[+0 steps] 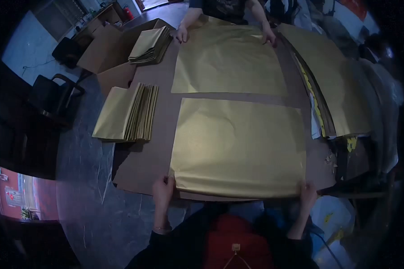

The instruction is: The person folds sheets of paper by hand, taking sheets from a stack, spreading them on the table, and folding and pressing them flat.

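Observation:
A large gold paper sheet [238,143] lies spread on the cardboard-covered table [139,168] in front of me, its near edge curling up. My left hand [164,188] pinches that sheet's near left corner. At the near right corner, my right hand [307,193] closes on the same sheet, though its fingertips are somewhat blurred. Just beyond lies a second gold sheet [229,60], separated from mine by a narrow strip of cardboard. Across the table a co-worker's hands [182,35] rest at the far corners of that second sheet.
Folded gold sheets stand in a bundle [123,112] on the left, with another folded stack [149,44] behind it. An open cardboard box [107,51] is at the far left. Flat gold sheets [332,80] are piled on the right. A black chair [51,96] stands left.

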A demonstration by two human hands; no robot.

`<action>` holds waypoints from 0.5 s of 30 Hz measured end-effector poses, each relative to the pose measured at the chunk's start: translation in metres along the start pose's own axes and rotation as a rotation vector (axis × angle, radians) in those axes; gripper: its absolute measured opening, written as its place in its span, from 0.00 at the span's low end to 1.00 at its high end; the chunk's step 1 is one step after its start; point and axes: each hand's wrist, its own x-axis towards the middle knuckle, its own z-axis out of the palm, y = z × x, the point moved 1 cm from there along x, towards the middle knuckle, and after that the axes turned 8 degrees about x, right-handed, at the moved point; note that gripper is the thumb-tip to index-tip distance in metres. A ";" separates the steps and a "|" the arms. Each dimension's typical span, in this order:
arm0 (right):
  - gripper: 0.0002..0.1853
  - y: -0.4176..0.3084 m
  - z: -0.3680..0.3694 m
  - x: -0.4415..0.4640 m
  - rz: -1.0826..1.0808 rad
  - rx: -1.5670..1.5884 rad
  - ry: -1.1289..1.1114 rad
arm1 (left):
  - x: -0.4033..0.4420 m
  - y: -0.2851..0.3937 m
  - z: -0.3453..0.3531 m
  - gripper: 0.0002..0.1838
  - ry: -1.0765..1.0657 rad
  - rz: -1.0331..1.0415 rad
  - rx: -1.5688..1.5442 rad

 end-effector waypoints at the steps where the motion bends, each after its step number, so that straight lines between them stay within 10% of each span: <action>1: 0.22 -0.001 -0.003 0.001 -0.014 0.000 -0.009 | 0.001 -0.002 0.004 0.18 0.043 -0.018 0.068; 15: 0.21 0.006 0.003 0.002 0.036 -0.135 -0.024 | 0.002 -0.003 0.006 0.16 -0.039 0.026 0.079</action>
